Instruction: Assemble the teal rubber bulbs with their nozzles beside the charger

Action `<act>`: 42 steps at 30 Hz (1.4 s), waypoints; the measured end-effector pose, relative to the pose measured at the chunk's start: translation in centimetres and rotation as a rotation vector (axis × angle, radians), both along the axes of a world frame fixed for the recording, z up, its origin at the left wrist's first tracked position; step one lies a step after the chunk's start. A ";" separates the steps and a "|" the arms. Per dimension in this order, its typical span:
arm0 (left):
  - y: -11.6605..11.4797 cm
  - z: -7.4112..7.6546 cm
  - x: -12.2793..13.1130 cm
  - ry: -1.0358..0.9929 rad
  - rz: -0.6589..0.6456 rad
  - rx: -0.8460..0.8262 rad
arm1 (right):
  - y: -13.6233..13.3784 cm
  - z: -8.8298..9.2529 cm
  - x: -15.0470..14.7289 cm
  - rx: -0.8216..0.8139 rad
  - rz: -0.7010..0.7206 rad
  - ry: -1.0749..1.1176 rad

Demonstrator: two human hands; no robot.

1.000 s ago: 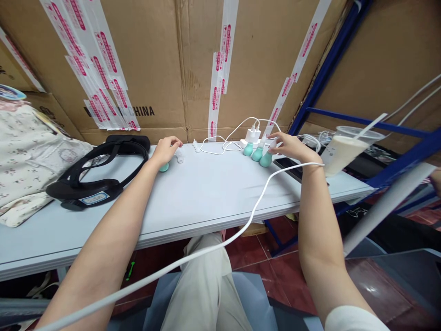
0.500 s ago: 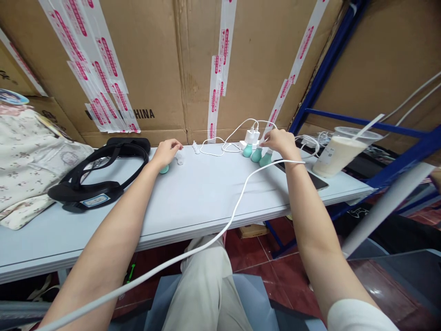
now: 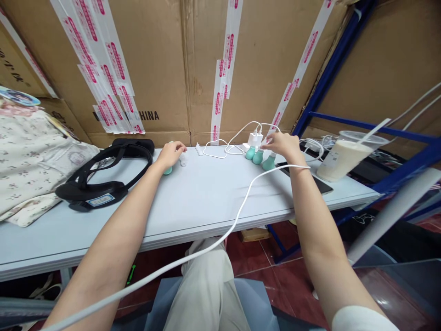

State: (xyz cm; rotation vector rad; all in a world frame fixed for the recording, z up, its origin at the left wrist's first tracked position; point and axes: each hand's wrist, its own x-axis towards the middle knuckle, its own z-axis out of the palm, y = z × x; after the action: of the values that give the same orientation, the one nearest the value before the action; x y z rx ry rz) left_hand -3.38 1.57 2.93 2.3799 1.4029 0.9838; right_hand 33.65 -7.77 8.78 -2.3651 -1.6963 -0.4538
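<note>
My left hand (image 3: 171, 155) rests over the far left part of the table, fingers curled and thumb against them. What they hold, if anything, is hidden. A green bulb (image 3: 167, 171) shows partly below this hand, and a small translucent white piece (image 3: 183, 160) lies just under the fingertips. Toward the right, three green rubber bulbs stand in a row: a left bulb (image 3: 250, 153), a middle bulb (image 3: 257, 156) and a right bulb (image 3: 269, 162). My right hand (image 3: 284, 145) reaches over them, its fingers pinched at the top of the middle bulb.
A black headset (image 3: 99, 195) and a floral cloth bag (image 3: 37, 161) occupy the left. White charger (image 3: 255, 139) and small white piece (image 3: 199, 149) sit at the back. A phone (image 3: 322, 185) and drink cup (image 3: 339, 158) are right. A white cable (image 3: 237, 214) crosses the front.
The middle bulb has shifted slightly left, closer to the left bulb, with my right fingers at its top. My left hand keeps its place; the whole view has moved a little.
</note>
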 end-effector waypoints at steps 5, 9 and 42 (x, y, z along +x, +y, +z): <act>0.2 -0.2 -0.3 -0.001 -0.003 0.019 | -1.3 0.8 1.3 -0.121 0.017 0.040; 0.2 -0.2 -0.2 0.007 -0.003 0.011 | -1.4 0.8 1.5 -0.162 0.095 0.015; 0.8 0.4 -1.3 -0.065 0.071 0.047 | -2.4 -0.6 -8.7 0.458 0.295 0.037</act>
State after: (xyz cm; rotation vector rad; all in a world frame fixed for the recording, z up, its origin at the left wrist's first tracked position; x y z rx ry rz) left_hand -4.69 2.35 3.29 2.3226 1.4660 1.1137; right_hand 24.95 -10.20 8.17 -1.7629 -1.6705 -0.6574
